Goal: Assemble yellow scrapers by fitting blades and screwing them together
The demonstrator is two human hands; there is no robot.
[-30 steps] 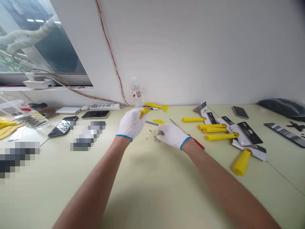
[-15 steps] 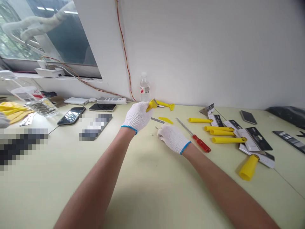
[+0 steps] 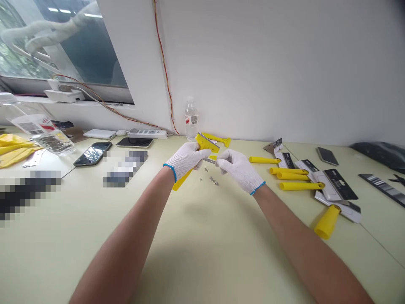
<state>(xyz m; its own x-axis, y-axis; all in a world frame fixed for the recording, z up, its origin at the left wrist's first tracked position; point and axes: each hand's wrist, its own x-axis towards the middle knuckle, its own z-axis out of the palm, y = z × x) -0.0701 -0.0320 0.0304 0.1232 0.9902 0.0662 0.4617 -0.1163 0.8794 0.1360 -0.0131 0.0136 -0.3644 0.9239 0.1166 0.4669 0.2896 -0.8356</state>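
My left hand (image 3: 188, 158), in a white knit glove with a blue cuff, is wrapped round a yellow scraper (image 3: 205, 143). The scraper's head points up and away, its handle slanting down below my palm. Just to the right, my gloved right hand (image 3: 236, 166) has its fingers pinched together; whatever is in them, if anything, is too small to make out. Between the hands shows a grey metal blade strip (image 3: 209, 160), partly covered by my fingers. Several small screws (image 3: 212, 180) lie on the table below. The red screwdriver is not visible now.
Another yellow scraper (image 3: 218, 138) lies by a water bottle (image 3: 191, 122) at the wall. Yellow-handled scrapers (image 3: 300, 186) lie at right, with a loose yellow handle (image 3: 327, 222) nearer me. Phones (image 3: 93, 154), a power strip (image 3: 147, 134) and a larger bottle (image 3: 41, 126) stand left.
My left hand has turned the scraper so its head and handle show, and lowered slightly. My right hand has moved up beside it, uncovering several screws.
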